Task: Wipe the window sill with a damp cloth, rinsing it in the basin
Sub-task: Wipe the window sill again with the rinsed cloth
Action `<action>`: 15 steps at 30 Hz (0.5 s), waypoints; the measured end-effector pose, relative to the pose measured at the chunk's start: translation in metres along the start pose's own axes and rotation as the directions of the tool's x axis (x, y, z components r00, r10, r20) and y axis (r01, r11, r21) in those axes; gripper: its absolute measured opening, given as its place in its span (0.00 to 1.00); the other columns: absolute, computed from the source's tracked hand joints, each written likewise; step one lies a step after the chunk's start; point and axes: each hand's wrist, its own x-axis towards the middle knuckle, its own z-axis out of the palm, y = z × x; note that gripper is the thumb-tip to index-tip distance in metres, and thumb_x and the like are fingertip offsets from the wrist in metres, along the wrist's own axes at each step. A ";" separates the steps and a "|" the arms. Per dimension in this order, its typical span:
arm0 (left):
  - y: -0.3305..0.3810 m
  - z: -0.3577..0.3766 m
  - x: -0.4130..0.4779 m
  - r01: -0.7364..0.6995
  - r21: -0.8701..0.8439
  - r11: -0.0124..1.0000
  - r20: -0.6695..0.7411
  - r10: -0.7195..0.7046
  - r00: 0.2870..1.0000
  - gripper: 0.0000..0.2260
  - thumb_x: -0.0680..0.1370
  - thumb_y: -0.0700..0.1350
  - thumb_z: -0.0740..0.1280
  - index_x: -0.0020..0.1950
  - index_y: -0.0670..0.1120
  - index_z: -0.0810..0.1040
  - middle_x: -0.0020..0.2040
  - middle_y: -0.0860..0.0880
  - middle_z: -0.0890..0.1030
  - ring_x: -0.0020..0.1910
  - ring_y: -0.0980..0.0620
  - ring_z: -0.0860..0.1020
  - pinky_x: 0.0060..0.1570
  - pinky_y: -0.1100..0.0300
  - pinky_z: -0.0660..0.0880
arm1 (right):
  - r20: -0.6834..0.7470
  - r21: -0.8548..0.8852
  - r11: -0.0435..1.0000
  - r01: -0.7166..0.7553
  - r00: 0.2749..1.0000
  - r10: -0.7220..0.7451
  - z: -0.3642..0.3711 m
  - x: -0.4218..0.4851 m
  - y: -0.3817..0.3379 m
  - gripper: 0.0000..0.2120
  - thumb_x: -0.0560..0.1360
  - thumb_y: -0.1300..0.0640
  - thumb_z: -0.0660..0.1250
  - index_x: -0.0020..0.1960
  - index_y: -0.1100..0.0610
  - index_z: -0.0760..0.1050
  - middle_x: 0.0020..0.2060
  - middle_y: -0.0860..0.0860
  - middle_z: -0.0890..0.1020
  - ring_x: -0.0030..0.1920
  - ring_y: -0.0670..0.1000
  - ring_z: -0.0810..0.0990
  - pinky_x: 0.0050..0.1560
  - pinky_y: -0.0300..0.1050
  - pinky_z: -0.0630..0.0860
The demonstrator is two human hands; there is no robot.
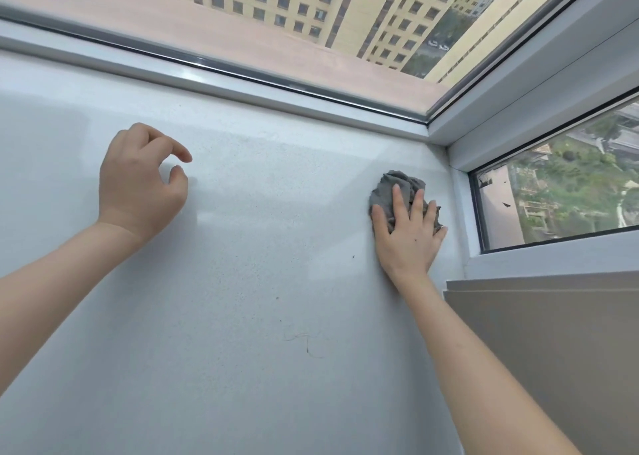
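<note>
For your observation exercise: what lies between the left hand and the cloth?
Only bare sill separates the left hand from the cloth, seen in the head view.

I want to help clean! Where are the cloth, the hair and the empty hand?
cloth (pixel 403 185): head view, crumpled grey top part.
hair (pixel 307 344): head view, middle of the thin strand.
left hand (pixel 138 186): head view, back of the hand.

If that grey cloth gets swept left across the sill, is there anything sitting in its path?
Nothing solid. The right hand presses the cloth near the corner; leftward the sill shows only specks, a hair strand nearer the person, and the left hand, which holds nothing.
</note>
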 end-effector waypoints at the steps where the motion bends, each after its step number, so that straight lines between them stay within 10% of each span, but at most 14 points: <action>1: -0.001 0.002 0.002 -0.004 0.000 1.000 -0.001 0.004 1.000 0.10 0.68 0.38 0.59 0.44 0.40 0.79 0.43 0.40 0.74 0.44 0.40 0.71 0.45 0.59 0.62 | -0.024 -0.011 0.999 -0.037 0.999 0.037 0.000 0.013 0.006 0.25 0.79 0.40 0.46 0.75 0.41 0.50 0.77 0.51 0.49 0.76 0.55 0.46 0.72 0.62 0.44; 11: 0.005 0.018 0.034 -0.095 -0.046 0.994 -0.043 0.094 0.995 0.09 0.68 0.38 0.61 0.44 0.40 0.79 0.41 0.46 0.72 0.45 0.40 0.72 0.45 0.61 0.61 | -0.124 0.003 0.992 -0.125 0.984 0.125 -0.007 0.114 -0.023 0.24 0.81 0.52 0.46 0.75 0.59 0.55 0.75 0.59 0.56 0.74 0.58 0.53 0.72 0.57 0.51; 15: 0.009 0.018 0.042 -0.118 -0.064 0.991 -0.070 0.114 0.991 0.10 0.69 0.38 0.60 0.45 0.40 0.79 0.38 0.60 0.63 0.46 0.41 0.72 0.45 0.62 0.61 | -0.150 0.065 0.935 0.349 0.930 -0.337 0.015 0.018 -0.037 0.25 0.78 0.51 0.46 0.73 0.56 0.61 0.74 0.56 0.59 0.75 0.55 0.55 0.73 0.53 0.49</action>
